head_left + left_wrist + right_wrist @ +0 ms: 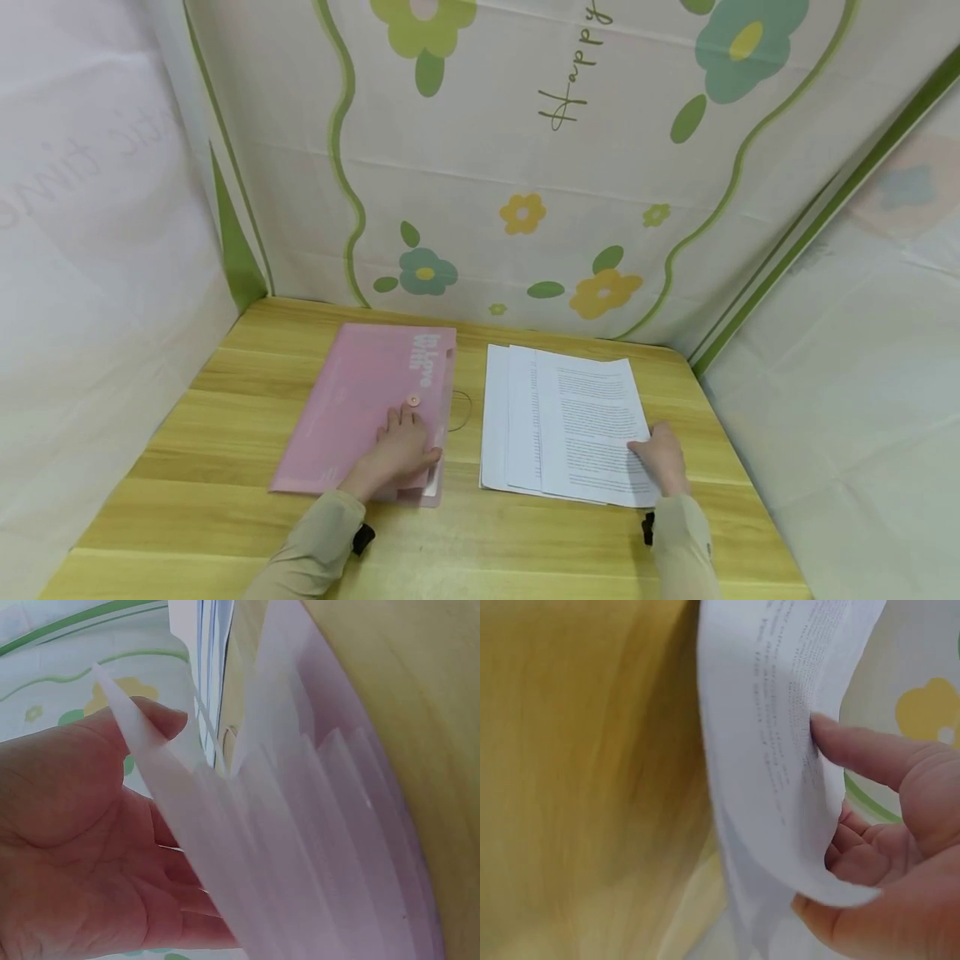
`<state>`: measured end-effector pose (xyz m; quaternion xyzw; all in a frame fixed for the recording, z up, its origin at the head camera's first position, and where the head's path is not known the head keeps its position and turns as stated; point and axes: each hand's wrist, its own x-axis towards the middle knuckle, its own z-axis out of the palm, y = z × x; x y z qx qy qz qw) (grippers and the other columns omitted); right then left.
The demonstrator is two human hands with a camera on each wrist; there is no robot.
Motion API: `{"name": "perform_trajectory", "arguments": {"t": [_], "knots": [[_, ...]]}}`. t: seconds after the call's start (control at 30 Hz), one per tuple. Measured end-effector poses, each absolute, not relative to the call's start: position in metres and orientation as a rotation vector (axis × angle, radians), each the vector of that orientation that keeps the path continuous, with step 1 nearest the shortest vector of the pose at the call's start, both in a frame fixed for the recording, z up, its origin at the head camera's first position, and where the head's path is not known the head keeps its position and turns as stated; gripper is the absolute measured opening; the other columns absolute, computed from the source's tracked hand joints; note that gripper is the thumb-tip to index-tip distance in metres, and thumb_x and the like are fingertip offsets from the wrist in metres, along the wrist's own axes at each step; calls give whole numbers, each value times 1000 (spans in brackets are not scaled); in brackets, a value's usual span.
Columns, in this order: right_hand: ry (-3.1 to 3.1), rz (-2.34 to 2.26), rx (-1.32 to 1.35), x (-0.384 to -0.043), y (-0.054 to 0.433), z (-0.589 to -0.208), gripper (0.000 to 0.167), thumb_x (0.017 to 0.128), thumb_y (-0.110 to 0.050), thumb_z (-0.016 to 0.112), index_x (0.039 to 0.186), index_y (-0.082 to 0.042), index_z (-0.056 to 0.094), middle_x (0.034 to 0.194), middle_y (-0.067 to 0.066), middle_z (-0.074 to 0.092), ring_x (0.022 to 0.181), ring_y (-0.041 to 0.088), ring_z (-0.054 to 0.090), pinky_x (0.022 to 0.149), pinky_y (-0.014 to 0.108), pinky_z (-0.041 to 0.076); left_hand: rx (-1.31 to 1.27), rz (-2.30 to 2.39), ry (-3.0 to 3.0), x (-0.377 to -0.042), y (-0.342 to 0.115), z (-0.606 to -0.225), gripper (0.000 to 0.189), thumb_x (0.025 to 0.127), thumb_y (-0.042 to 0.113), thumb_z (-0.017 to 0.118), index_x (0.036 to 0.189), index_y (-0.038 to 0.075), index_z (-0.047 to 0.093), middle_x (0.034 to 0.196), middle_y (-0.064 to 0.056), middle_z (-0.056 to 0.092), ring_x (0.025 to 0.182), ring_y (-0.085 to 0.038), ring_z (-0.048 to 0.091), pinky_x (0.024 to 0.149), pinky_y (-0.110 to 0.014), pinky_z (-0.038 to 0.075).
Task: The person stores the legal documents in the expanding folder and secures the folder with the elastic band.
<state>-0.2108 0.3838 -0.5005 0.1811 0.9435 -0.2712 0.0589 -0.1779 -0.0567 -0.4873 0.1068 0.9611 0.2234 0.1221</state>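
Note:
My left hand (401, 450) rests with fingers spread over the cover of a pink expanding folder (352, 400), just below its round button (413, 400). The thumb reaches the folder's right edge. From the left wrist view, the pleated pockets (300, 825) fan out beside the palm, and the translucent flap overlaps the fingers. Right of the folder lies a stack of printed sheets (592, 425), slightly fanned. My right hand (663, 458) pinches the right edge of the top sheet (772, 750), thumb on the printed face and fingers behind; the sheet's corner curls up there.
A thin string loop (462, 411) sticks out from the folder towards the papers. The wooden table (465, 550) is enclosed by white fabric walls, with a flower-printed one (465, 167) at the back.

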Motion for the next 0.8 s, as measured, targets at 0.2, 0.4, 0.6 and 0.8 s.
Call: {"name": "perform_trajectory", "arguments": {"t": [0.2,0.4,0.6,0.8], "knots": [[2862,-847,556,-210,384,-497,37,96,-4,45,127,16,41,119,40,54,97,43,60,78,47,51,335,715,2834,-179,-57,-484,59,91,26,60,117,-25,50,121,-35,47,107,-45,45,81,-60,50],[2880,-901,553,-209,387,-496,38,95,-5,43,128,14,41,129,42,49,106,47,57,84,50,49,337,730,2833,-181,-58,-483,45,92,24,56,106,-19,55,107,-28,48,96,-37,43,76,-55,50],[2881,-945,554,-208,389,-495,41,95,-6,44,130,15,40,131,42,48,110,49,56,87,51,49,392,753,2830,-181,-58,-481,34,96,23,53,94,-11,59,103,-26,51,93,-34,43,79,-53,49],[2849,-1045,531,-205,392,-494,43,95,-7,47,132,14,40,133,43,47,115,50,54,92,53,49,450,736,2846,-182,-58,-479,32,99,21,51,87,-8,55,89,-21,52,85,-32,44,85,-52,43]]}}
